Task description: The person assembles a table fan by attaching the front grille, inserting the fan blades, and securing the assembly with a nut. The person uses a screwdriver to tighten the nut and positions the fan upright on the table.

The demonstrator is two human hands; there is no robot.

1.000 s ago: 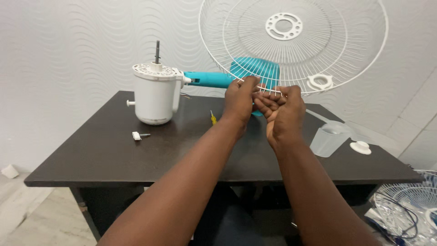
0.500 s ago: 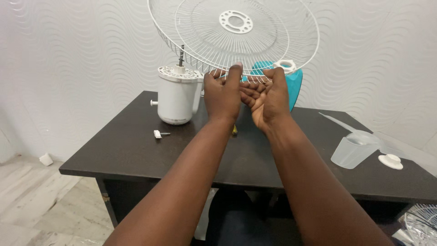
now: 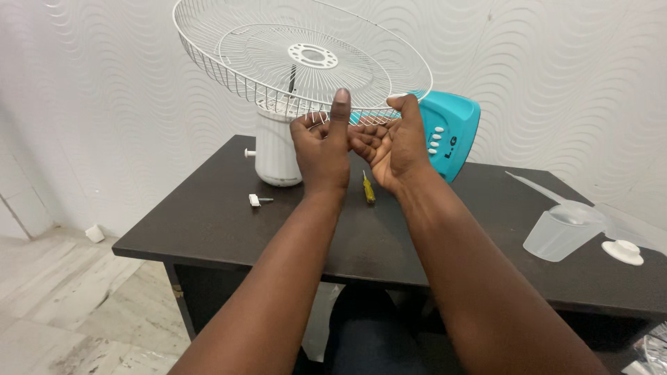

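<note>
Left hand (image 3: 321, 147) and right hand (image 3: 390, 144) are pinching the near rim of the white wire fan guard (image 3: 299, 59), side by side. They are holding it tilted over the white motor housing (image 3: 276, 154) on the counter (image 3: 208, 222), likely keeping it level and steady.

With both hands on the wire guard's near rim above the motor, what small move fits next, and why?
Probably lower the white wire guard a little, keeping its centre ring over the motor housing. The left hand and right hand pinch its near rim, it hangs tilted above the housing, and the shaft shows through the wires below the ring.

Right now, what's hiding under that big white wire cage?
Under the wire fan guard stands the white motor housing. Its top is covered by the wires and the left hand.
</note>
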